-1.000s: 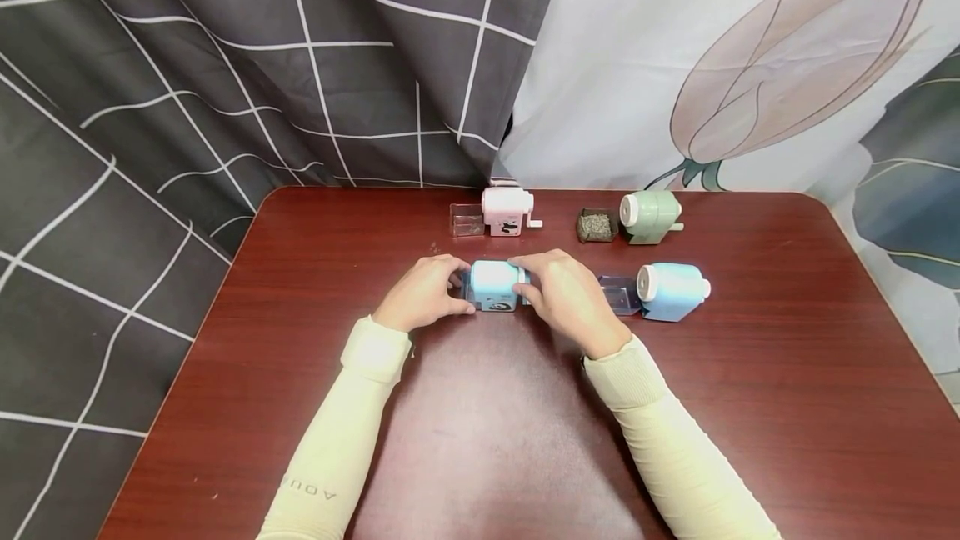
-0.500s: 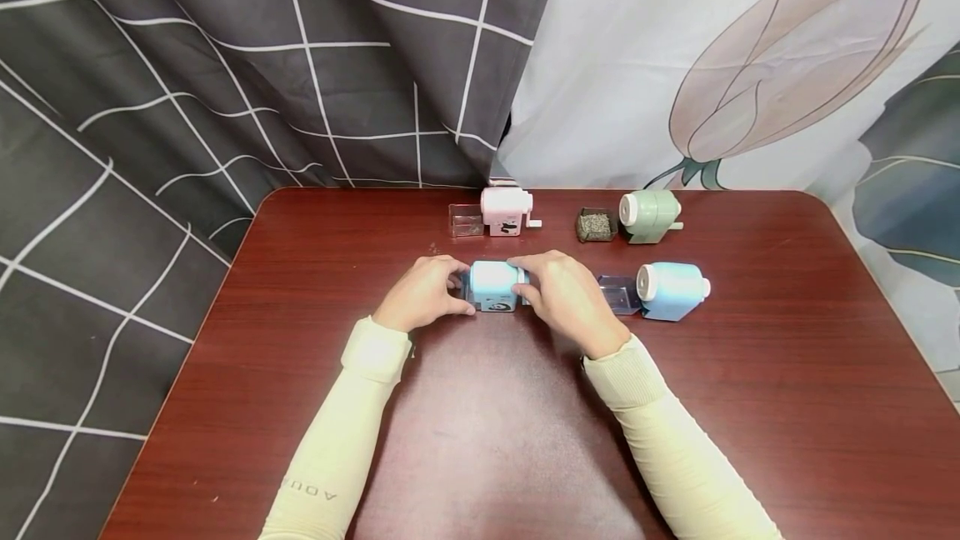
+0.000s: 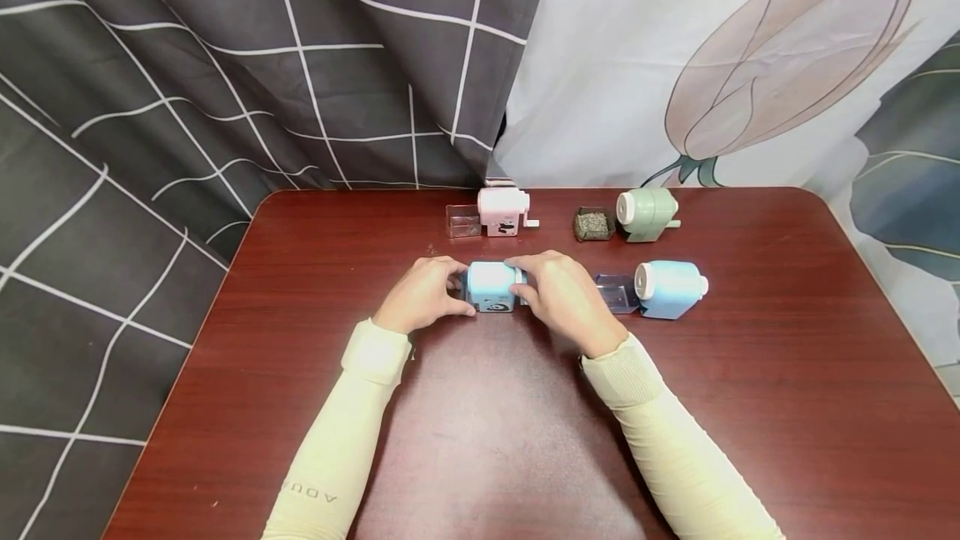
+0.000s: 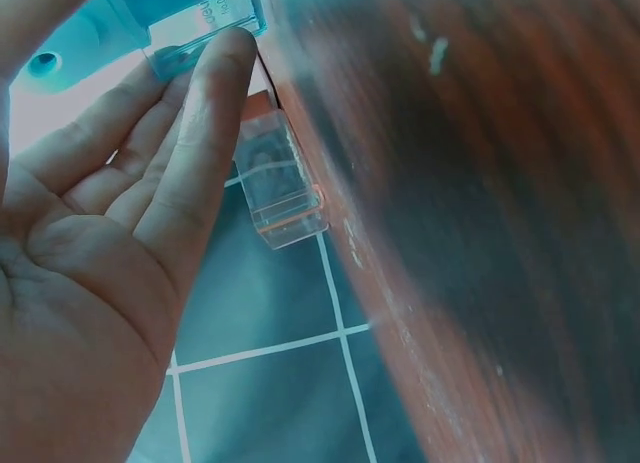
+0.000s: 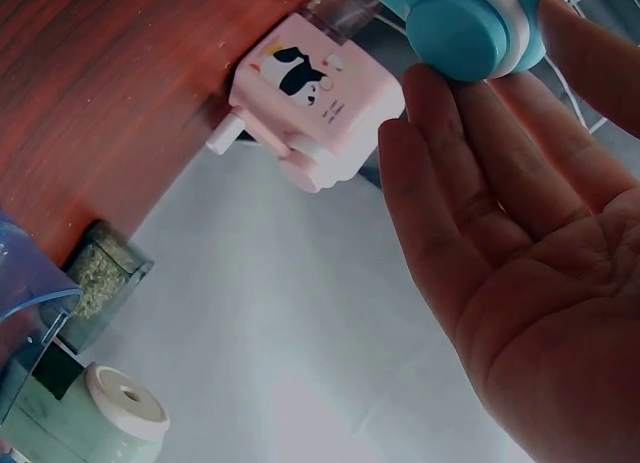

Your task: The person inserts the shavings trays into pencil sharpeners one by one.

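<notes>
A light-blue crank pencil sharpener (image 3: 492, 286) with a panda print stands upright on the table between both hands. From its left side, the left hand (image 3: 423, 294) pinches the sharpener's clear drawer (image 4: 205, 23) between thumb and fingers. On the other end, the right hand (image 3: 566, 294) grips the sharpener's body near the round blue end (image 5: 460, 35), thumb on one side and fingers on the other. Part of that end is hidden behind the right hand in the head view.
At the back stands a pink sharpener (image 3: 503, 211) beside its clear drawer (image 3: 463, 222). Right of it are a drawer of shavings (image 3: 593, 225) and a green sharpener (image 3: 648, 213). Another blue sharpener (image 3: 670, 290) has its drawer (image 3: 617, 294) out. Curtains (image 3: 360, 107) hang behind the table (image 3: 480, 440).
The head view has shifted very slightly. Both hands keep the same hold, and the blue sharpener stays in place.
</notes>
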Motion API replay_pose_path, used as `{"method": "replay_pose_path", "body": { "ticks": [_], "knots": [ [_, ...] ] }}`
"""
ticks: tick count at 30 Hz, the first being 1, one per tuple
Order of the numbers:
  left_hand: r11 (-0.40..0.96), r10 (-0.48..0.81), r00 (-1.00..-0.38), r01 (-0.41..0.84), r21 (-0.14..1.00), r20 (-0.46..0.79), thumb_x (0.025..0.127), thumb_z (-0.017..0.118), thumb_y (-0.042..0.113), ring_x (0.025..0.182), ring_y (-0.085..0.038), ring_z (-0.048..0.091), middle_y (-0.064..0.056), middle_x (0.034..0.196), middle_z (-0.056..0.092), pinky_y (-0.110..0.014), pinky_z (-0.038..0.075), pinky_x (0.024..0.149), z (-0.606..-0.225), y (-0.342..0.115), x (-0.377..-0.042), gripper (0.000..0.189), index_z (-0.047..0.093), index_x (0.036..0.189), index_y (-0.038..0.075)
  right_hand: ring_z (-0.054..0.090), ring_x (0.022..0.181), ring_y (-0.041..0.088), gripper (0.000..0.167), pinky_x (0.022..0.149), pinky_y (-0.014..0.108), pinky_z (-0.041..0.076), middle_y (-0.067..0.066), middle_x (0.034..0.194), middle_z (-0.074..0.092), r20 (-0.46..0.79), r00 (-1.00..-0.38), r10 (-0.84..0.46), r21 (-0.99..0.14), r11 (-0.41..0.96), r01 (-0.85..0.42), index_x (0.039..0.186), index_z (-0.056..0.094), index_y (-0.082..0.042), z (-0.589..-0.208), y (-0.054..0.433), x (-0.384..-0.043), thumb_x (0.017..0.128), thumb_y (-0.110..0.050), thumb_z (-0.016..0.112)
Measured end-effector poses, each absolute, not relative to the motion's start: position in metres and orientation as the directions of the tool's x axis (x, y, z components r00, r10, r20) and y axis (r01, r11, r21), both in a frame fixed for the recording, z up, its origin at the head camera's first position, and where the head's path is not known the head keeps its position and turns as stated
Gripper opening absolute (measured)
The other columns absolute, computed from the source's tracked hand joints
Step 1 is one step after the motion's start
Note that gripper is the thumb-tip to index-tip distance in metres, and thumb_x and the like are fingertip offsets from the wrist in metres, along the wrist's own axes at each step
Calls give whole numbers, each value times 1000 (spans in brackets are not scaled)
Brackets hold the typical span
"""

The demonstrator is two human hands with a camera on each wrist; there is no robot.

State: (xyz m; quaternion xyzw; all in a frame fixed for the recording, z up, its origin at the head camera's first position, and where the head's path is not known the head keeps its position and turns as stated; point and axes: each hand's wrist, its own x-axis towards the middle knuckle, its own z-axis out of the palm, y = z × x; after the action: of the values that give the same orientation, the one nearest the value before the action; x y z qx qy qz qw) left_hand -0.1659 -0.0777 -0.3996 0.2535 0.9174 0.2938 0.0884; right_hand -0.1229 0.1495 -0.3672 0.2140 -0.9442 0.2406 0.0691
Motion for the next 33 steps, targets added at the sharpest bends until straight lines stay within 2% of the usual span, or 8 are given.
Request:
{"method": "replay_pose_path", "body": {
  "ticks": [11,20,33],
  "knots": [
    [687,533,-846,455,567,34,70,94,23,83,-15,68,-7,99,72,-30,56,78,-401,-76,-165,54,71,112,0,67,100,28,33,88,44,52,10,110,74,233,-896,-377,-428,788,-443,119,72,-4,-367,149,-123,88,-14,78],
    [691,541,-840,466,553,32,70,94,25,84,-14,66,-5,98,72,-29,55,78,-402,-74,-168,55,71,112,0,67,96,27,33,84,45,53,10,107,74,230,-899,-374,-417,796,-438,118,73,-5,-367,150,-123,88,-14,79],
    [710,544,-839,478,517,30,70,94,28,91,-19,64,-6,108,72,-33,53,85,-402,-69,-168,61,68,117,1,67,92,27,33,82,44,53,10,104,74,235,-895,-379,-410,796,-445,119,73,-5,-367,150,-123,87,-15,79]
  ]
}}
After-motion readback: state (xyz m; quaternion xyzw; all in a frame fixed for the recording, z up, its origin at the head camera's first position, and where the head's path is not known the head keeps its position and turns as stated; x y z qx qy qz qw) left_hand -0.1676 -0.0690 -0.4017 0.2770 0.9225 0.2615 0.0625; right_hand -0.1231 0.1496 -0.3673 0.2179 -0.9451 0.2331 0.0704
